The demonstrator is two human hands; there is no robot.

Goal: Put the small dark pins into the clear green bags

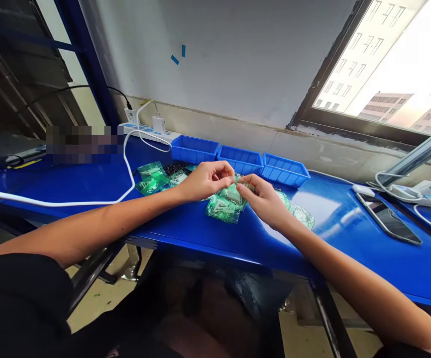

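Observation:
My left hand [211, 180] and my right hand [262, 199] meet over the blue table, fingertips nearly touching. Both are closed in a pinch. Something small and greenish shows between them, too small and covered to name. Just beneath my fingers lie small green clear plastic bags [223, 209] with pale contents. More green bags [151, 178] are left of my left hand, beside a pile of small black pieces [175, 168]. Another bag [303, 216] lies by my right wrist.
Three blue plastic bins [195, 149] stand in a row along the wall. A power strip [152, 133] with chargers is at back left, and its white cable [128, 164] crosses the table. A phone [389, 219] lies at right, near a slanted metal post [417, 154].

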